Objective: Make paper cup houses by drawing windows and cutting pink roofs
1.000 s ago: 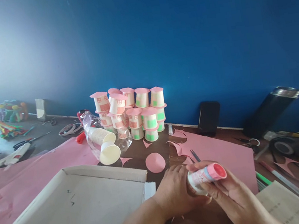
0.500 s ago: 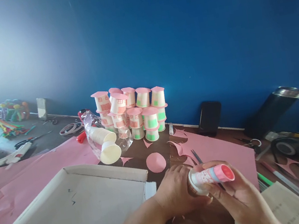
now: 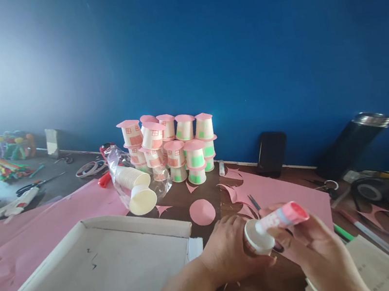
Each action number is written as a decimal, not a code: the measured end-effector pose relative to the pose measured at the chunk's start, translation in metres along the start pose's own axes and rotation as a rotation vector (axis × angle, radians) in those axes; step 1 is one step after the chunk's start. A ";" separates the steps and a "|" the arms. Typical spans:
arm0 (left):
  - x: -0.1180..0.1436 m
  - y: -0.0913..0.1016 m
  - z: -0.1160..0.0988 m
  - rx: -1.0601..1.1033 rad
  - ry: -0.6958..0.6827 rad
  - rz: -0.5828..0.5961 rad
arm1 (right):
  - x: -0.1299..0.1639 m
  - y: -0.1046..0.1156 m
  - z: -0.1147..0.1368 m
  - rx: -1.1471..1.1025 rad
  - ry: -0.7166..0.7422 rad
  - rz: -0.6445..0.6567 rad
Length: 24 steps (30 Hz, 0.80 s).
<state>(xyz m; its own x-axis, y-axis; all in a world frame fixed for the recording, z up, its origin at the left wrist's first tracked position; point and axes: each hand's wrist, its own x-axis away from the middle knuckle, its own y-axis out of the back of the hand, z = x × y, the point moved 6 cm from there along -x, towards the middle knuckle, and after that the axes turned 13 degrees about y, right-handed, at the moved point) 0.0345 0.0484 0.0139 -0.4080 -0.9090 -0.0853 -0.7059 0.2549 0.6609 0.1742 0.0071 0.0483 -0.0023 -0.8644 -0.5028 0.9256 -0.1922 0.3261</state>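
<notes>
My left hand (image 3: 229, 248) is wrapped round a white paper cup (image 3: 257, 240), its flat base turned up toward me. My right hand (image 3: 316, 249) grips a pink and white glue stick (image 3: 282, 217), whose far end meets the edge of the cup's base. A pink paper disc (image 3: 202, 212) lies just beyond my left hand. Scissors (image 3: 255, 203) lie on the table, partly hidden behind my right hand. Farther back stand stacked paper cups (image 3: 195, 156) with pink cone tops and drawn red or green windows and doors.
A white box lid (image 3: 128, 217) fills the front left. Behind it, a plastic bag holds nested cups (image 3: 131, 177). Pink sheets (image 3: 283, 191) and scraps lie about. A phone (image 3: 272, 153) and dark bottle (image 3: 353, 145) stand by the wall; a glue gun (image 3: 12, 207) lies left.
The glue stick has shifted to the right and tilted, with its far end now at the cup's rim, exposing more of the base. My left hand keeps its hold on the cup.
</notes>
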 end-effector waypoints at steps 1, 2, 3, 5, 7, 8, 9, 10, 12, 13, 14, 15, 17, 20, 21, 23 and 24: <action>0.000 0.001 0.000 0.007 0.002 -0.008 | -0.001 0.005 -0.004 -0.031 -0.059 -0.084; 0.000 0.001 0.000 0.012 0.004 -0.014 | -0.002 0.008 -0.006 -0.049 -0.104 -0.153; 0.000 0.002 0.000 0.015 0.003 -0.017 | -0.003 0.010 -0.008 -0.052 -0.140 -0.198; 0.000 0.002 -0.001 0.015 -0.002 -0.018 | -0.005 0.012 -0.011 -0.036 -0.177 -0.242; 0.000 0.002 -0.001 0.014 -0.002 -0.015 | -0.008 0.012 -0.012 -0.005 -0.166 -0.238; 0.000 0.002 -0.001 0.013 -0.002 -0.012 | -0.009 0.011 -0.012 0.012 -0.151 -0.225; 0.000 0.002 -0.001 0.012 -0.003 -0.007 | -0.010 0.010 -0.013 0.030 -0.127 -0.208; 0.000 0.002 -0.002 0.009 -0.004 -0.003 | -0.011 0.009 -0.013 0.048 -0.101 -0.188; 0.001 0.002 -0.003 0.005 -0.008 -0.003 | -0.010 0.006 -0.014 0.079 -0.062 -0.143; 0.001 0.003 -0.003 0.004 -0.010 -0.006 | -0.010 0.005 -0.015 0.091 -0.047 -0.123; 0.001 0.003 -0.003 0.004 -0.011 -0.010 | -0.009 0.004 -0.015 0.101 -0.034 -0.107; 0.001 0.003 -0.004 0.004 -0.011 -0.013 | -0.009 0.003 -0.015 0.114 -0.020 -0.091; 0.001 0.002 -0.003 0.004 -0.009 -0.023 | -0.008 0.002 -0.013 0.153 0.023 -0.060; 0.001 0.001 -0.002 0.009 -0.004 -0.038 | -0.010 0.000 -0.003 0.265 0.113 -0.015; 0.001 0.000 -0.001 0.011 -0.002 -0.039 | -0.010 0.000 0.001 0.307 0.145 0.003; 0.000 -0.001 -0.001 0.014 -0.002 -0.036 | -0.011 0.000 0.007 0.374 0.192 0.035; 0.000 -0.001 -0.001 0.014 -0.001 -0.037 | -0.012 0.000 0.009 0.395 0.203 0.043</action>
<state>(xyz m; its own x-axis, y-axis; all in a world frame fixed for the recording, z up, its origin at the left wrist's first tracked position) 0.0355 0.0477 0.0136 -0.3823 -0.9175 -0.1100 -0.7286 0.2261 0.6466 0.1709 0.0128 0.0617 0.1445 -0.7742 -0.6163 0.7073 -0.3548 0.6115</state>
